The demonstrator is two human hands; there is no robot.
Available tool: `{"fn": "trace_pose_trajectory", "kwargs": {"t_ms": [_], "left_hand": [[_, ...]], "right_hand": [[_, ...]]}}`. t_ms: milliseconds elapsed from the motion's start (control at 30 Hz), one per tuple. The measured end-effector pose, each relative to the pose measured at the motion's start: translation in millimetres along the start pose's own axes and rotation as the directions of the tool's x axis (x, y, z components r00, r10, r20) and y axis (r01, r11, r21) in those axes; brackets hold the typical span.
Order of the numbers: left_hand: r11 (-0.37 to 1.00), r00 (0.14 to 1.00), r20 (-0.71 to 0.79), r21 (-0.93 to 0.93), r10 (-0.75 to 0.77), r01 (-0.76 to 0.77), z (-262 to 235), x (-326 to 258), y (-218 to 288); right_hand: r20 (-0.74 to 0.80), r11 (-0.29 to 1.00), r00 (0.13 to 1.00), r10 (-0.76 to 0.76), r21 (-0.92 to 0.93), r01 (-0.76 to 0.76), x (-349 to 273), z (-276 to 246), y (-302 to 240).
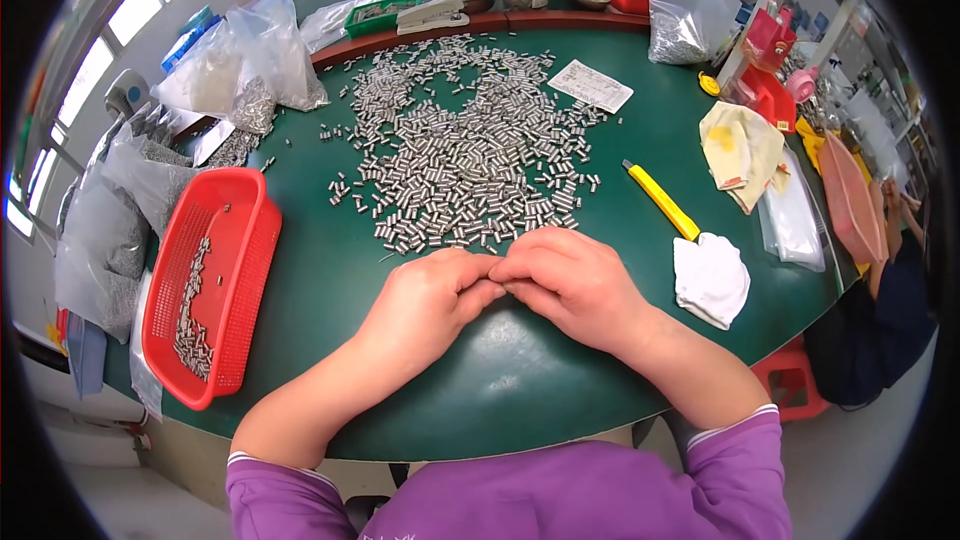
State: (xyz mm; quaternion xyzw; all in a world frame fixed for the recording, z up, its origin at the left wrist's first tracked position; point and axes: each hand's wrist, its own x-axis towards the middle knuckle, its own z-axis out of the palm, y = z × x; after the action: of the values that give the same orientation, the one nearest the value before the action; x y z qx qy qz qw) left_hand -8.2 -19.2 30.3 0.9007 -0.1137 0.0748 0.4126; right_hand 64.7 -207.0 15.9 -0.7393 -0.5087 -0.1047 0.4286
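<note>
From my station I see the red basket (225, 258) along the table's (500, 380) left edge, with a strip of small metal cylinders (192, 310) inside and much of its floor bare. Near the middle of the near edge, the left hand (422, 302) has its fingers bunched narrow; I can't tell whether it grips a piece. Beyond it, the loose pile (465, 175) spreads from mid-table toward the far edge, far outnumbering the basket's contents, so I judge most of the handling is left and only a small share done. The right hand (570, 285) meets the left, fingertips together and hidden, its grip equally unclear. Toward the right edge, 1 yellow knife (662, 202) lies beside 1 white cloth (711, 280).
</note>
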Motion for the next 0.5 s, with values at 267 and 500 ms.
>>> {"fn": "trace_pose_trajectory", "kwargs": {"t_ms": [267,500], "left_hand": [[0.998,1.000,0.000,0.060,-0.002,0.002,0.5,2.4,-2.2],[0.957,0.970,0.112,-0.169,-0.217,0.234,2.2,5.4,-8.4]], "right_hand": [[0.014,0.999,1.000,0.026,-0.033,-0.026,0.4,-0.9,-0.7],[-0.003,0.997,1.000,0.020,-0.069,-0.020,-1.1,-1.1,1.7]]}}
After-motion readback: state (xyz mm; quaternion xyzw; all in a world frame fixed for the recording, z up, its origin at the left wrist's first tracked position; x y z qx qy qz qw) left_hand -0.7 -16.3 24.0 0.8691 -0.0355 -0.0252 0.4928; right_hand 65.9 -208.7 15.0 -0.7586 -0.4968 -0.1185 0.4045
